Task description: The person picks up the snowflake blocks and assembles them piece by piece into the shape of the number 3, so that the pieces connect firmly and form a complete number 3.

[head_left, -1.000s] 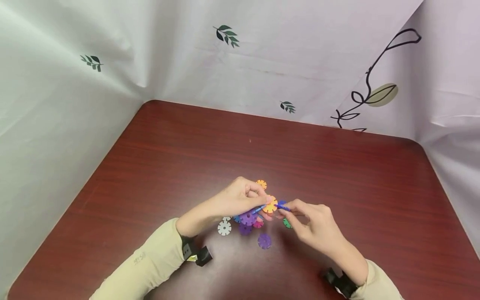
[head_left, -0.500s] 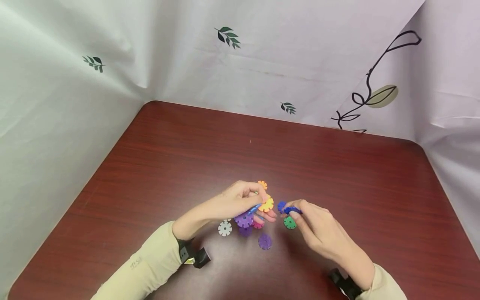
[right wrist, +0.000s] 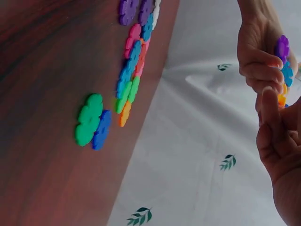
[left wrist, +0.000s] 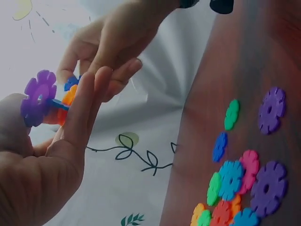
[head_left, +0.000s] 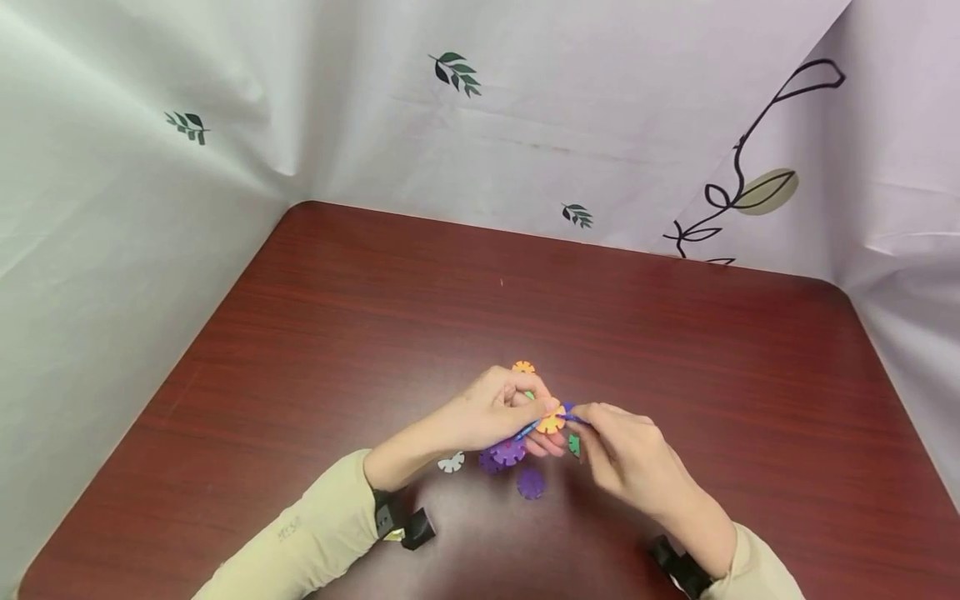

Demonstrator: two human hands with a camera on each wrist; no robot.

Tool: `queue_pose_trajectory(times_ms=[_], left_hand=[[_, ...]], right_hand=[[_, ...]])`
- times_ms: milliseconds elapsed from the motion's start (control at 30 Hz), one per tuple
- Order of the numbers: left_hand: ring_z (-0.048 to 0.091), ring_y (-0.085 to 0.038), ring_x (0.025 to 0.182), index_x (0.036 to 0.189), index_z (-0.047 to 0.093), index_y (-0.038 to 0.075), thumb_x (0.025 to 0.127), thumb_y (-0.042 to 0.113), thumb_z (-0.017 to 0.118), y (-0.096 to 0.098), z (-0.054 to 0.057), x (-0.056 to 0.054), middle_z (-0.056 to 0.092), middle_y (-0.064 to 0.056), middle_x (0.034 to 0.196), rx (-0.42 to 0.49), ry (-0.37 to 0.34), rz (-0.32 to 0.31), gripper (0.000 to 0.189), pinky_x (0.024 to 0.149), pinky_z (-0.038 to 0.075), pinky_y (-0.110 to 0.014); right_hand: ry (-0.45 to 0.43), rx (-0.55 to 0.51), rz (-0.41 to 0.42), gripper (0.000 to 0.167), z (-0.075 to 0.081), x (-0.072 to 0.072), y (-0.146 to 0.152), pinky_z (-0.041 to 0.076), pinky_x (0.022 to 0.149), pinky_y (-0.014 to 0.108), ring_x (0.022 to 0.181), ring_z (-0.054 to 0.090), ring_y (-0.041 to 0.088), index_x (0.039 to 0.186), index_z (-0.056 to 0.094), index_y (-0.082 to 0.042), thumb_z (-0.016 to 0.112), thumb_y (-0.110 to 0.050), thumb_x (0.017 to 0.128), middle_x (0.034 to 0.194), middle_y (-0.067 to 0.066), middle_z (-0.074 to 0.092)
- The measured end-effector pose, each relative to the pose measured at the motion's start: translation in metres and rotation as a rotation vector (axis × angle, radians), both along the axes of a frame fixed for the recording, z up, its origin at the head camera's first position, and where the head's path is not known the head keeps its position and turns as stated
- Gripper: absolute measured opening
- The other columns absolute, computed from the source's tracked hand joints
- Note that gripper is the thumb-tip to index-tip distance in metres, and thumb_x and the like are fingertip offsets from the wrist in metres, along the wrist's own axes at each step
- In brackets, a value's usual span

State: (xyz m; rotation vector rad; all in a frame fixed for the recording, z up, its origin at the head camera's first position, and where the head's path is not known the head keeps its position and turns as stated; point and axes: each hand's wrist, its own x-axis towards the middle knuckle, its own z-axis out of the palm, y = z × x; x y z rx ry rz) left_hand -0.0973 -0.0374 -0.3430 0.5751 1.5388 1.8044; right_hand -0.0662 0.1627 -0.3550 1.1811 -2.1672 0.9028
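Note:
Above the table my left hand (head_left: 487, 410) pinches an orange notched disc (head_left: 551, 423) between thumb and fingers. This disc is joined to a light blue disc (left wrist: 59, 104), which is joined in turn to a purple disc (left wrist: 33, 109), making a short chain. My right hand (head_left: 633, 457) pinches a dark blue disc (head_left: 577, 417), held edge-on at the right edge of the orange one. Whether its slot is engaged cannot be told. In the right wrist view, fingers hide most of the dark blue disc.
Loose notched discs lie on the brown table (head_left: 375, 300) under the hands: purple (head_left: 531, 483), white (head_left: 452, 462), green (right wrist: 89, 120), blue (right wrist: 102, 130), pink (left wrist: 249, 172) and others, some overlapping. A white patterned cloth (head_left: 510, 125) hangs behind the table.
Half a second ago the right hand held the dark blue disc apart from the orange one. Now it is back against the orange disc's edge. The left hand has shifted slightly right with its chain.

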Motion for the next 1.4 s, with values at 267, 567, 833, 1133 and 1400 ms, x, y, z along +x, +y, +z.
queue_pose_trajectory(times_ms=[267,567,833,1133,1400], left_hand=[[0.070,-0.031,0.077,0.091,0.050,-0.010,0.099,0.006,0.044,-0.008,-0.003,-0.007,0.066,-0.031,0.085,-0.012,0.056,-0.086,0.019,0.072,0.053,-0.054],[0.070,-0.030,0.075,0.091,0.051,-0.008,0.099,0.010,0.045,-0.010,0.000,-0.008,0.063,-0.035,0.087,-0.044,0.047,-0.078,0.020,0.072,0.052,-0.055],[0.070,-0.030,0.068,0.097,0.049,-0.005,0.099,0.009,0.045,-0.008,0.004,-0.004,0.067,-0.026,0.082,-0.066,0.104,-0.063,0.015,0.065,0.055,-0.052],[0.060,-0.014,0.063,0.126,0.050,0.007,0.100,0.013,0.043,-0.013,-0.002,-0.013,0.061,-0.018,0.080,-0.106,0.179,-0.051,0.027,0.063,0.053,-0.027],[0.053,-0.012,0.056,0.117,0.060,0.002,0.100,0.017,0.042,-0.022,-0.008,-0.021,0.056,-0.004,0.065,-0.162,0.203,-0.016,0.028,0.058,0.046,-0.020]], right_hand=[[-0.261,-0.073,-0.003,0.018,-0.005,0.000,0.004,0.053,0.060,0.014,0.060,0.062,0.003,0.094,0.062,-0.005,0.054,-0.022,0.095,0.077,0.002,0.067],[-0.256,-0.098,-0.026,0.020,-0.010,-0.002,0.007,0.053,0.069,0.015,0.072,0.067,0.006,0.096,0.064,-0.005,0.055,-0.023,0.095,0.081,0.003,0.070],[-0.163,-0.083,-0.059,0.022,-0.010,-0.002,0.003,0.051,0.063,0.012,0.068,0.065,0.004,0.094,0.065,-0.007,0.054,-0.025,0.095,0.080,-0.001,0.070],[-0.381,-0.049,-0.064,0.038,-0.008,-0.004,-0.003,0.053,0.066,0.016,0.081,0.070,0.014,0.106,0.052,-0.002,0.076,-0.007,0.076,0.095,0.008,0.070],[-0.541,0.210,-0.269,0.044,-0.021,-0.007,0.015,0.052,0.057,0.024,0.070,0.063,0.010,0.108,0.050,-0.008,0.078,-0.021,0.076,0.091,-0.001,0.066]])
